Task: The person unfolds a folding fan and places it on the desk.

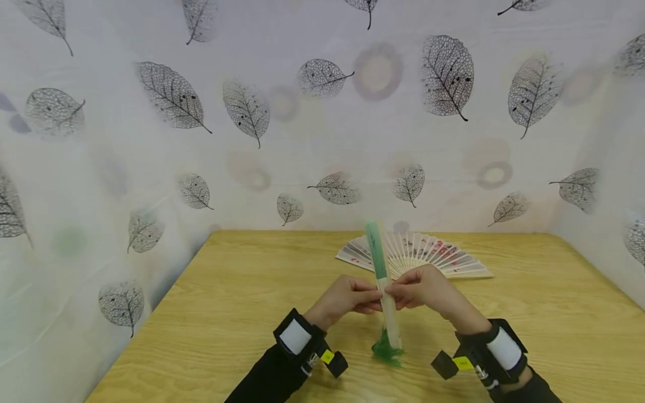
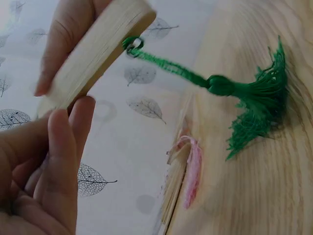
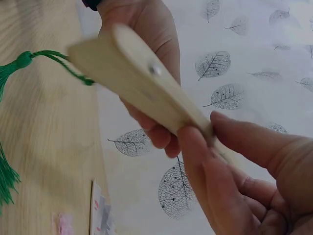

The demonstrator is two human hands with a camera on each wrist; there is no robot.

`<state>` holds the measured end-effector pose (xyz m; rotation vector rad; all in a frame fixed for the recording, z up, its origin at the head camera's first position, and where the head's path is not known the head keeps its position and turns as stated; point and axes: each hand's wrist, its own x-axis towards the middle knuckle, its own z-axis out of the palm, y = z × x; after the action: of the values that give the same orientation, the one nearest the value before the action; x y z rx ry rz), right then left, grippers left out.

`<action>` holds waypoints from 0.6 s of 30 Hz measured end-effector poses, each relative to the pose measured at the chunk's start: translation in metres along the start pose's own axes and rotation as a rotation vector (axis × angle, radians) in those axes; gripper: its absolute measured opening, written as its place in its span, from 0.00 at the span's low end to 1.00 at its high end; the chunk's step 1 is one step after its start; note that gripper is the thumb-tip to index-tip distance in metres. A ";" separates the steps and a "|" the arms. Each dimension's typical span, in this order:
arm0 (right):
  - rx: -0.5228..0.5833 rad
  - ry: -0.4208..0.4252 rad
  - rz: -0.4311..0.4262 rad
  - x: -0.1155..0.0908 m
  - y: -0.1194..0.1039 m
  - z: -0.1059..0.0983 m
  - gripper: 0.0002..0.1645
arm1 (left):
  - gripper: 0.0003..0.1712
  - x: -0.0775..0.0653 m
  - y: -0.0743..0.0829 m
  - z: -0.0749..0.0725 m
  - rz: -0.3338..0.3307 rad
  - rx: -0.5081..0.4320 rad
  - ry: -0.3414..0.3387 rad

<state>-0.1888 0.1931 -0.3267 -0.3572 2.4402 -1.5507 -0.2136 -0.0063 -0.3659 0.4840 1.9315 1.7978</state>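
Note:
Both hands hold a folded hand fan (image 1: 377, 252) upright over the table, its green leaf at the top and pale ribs below. My left hand (image 1: 347, 298) pinches the ribs from the left, and my right hand (image 1: 422, 291) pinches them from the right. A green tassel (image 2: 249, 95) hangs by a cord from the rib end, which the right wrist view shows with a metal rivet (image 3: 155, 68). Behind the hands, a second fan (image 1: 415, 252) lies spread on the table, white with red and dark markings. Its pink tassel (image 2: 193, 171) shows in the left wrist view.
The wooden table (image 1: 227, 313) reaches back to a white curtain (image 1: 282, 129) printed with dark leaves, which also stands along both sides. Each wrist wears a black strap (image 1: 299, 336) with a small camera.

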 end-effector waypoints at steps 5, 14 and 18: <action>0.010 -0.008 0.005 0.000 0.000 0.000 0.20 | 0.15 0.001 -0.002 0.000 -0.012 0.010 -0.008; 0.077 0.147 0.068 0.004 0.003 -0.003 0.21 | 0.17 0.003 -0.004 -0.003 0.051 -0.096 0.068; 0.181 0.213 0.079 0.006 0.005 -0.006 0.22 | 0.17 0.004 -0.003 -0.004 0.085 -0.145 0.126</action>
<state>-0.1969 0.1985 -0.3293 -0.0647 2.4043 -1.8409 -0.2191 -0.0073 -0.3689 0.4183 1.8700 2.0502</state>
